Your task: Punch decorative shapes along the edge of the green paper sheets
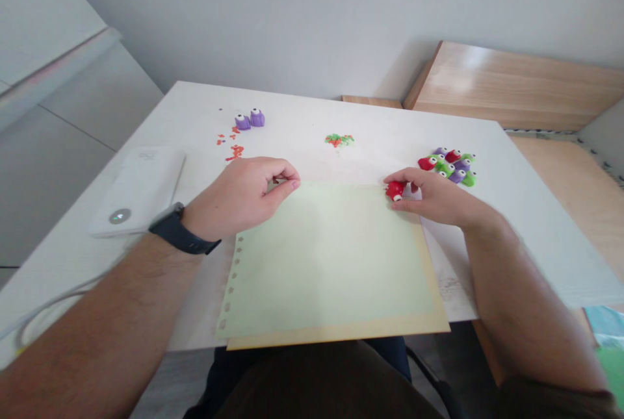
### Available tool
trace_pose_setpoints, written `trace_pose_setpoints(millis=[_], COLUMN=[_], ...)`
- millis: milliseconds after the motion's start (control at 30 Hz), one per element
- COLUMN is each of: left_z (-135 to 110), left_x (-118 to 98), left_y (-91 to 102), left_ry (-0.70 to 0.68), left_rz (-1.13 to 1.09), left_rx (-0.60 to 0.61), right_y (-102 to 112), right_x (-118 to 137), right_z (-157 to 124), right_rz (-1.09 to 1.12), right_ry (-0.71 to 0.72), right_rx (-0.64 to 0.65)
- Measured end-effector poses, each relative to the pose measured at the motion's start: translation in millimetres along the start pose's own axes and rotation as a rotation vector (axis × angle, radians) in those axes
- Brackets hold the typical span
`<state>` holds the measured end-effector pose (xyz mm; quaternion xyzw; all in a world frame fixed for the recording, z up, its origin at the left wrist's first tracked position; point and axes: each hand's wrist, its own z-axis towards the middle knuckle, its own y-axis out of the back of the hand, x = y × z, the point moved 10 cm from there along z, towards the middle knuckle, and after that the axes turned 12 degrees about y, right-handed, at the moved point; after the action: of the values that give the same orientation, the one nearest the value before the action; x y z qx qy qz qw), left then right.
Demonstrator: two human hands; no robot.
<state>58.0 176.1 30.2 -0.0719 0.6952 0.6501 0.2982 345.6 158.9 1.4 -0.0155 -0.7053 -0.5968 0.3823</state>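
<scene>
Over the top corner of a pale sheet (336, 256), a red figure (394, 191) sits in a right hand's (433, 198) grip

The right hand holds the red figure between the thumb and the bent fingers, closed just enough to span it; that loose side hold probably spares a soft-looking body from being squashed and leaves its white eye showing. Whether its base rests on the surface or hangs slightly above, I cannot tell.

At the sheet's other top corner, the left hand (248, 195) is narrowed to a pinch, thumb and forefinger meeting at the tips, a grip suited to something tiny. Whether a crumb is caught there, I cannot tell.

Orange bits (236, 152) lie beyond the left hand, near two purple figures (257, 118), and a green-and-orange heap (340, 140) sits mid-table, perhaps kept off the sheet to leave a clean working surface. Beyond the right hand, red, green and purple figures huddle in a cluster (449, 165), seemingly grouped there to stay out of the way. A white device (139, 188) lies off to the left, clear of both hands.
</scene>
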Motion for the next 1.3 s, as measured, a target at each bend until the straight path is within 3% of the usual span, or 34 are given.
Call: trace_pose_setpoints(millis=[1300], left_z=[-0.4], left_x=[1.7], left_y=[1.9], left_ry=[0.042], left_rz=[0.004], left_rx=[-0.007], right_y=[1.4], right_x=[0.3], right_z=[-2.6], right_rz=[0.063], right_ry=[0.031], right_rx=[0.077])
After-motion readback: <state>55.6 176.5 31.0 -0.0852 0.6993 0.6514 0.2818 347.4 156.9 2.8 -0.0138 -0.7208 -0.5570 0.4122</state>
